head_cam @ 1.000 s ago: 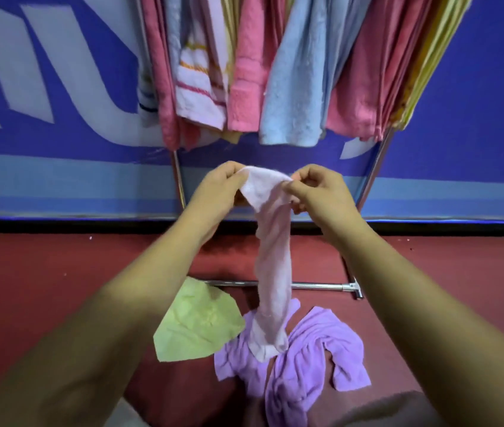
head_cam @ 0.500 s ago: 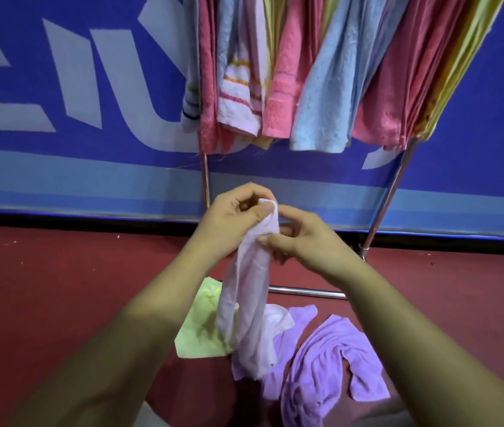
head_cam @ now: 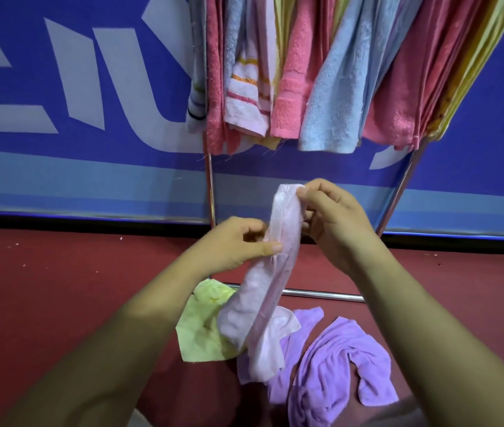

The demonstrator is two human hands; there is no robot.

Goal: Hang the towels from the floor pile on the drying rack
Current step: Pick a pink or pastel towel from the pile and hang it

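A pale pink towel [head_cam: 270, 291] hangs bunched lengthwise between my hands above the floor pile. My right hand [head_cam: 333, 220] pinches its top end, while my left hand [head_cam: 238, 245] pinches its edge a little lower. Under it on the red floor lie a yellow-green towel [head_cam: 201, 328] and a purple towel [head_cam: 333, 365]. The drying rack [head_cam: 210, 186] stands just behind, its metal legs and bottom bar showing. Several pink, light blue, striped and yellow towels [head_cam: 330, 97] hang from it at the top.
A blue banner with white letters [head_cam: 75, 103] covers the wall behind the rack. Red floor [head_cam: 59, 288] stretches to the left and right of the pile. The rack's bottom bar [head_cam: 321, 293] lies just beyond the pile.
My left hand has slid down from the towel's top to pinch its edge lower. The right hand now holds the top end alone. The view has shifted left and closer.
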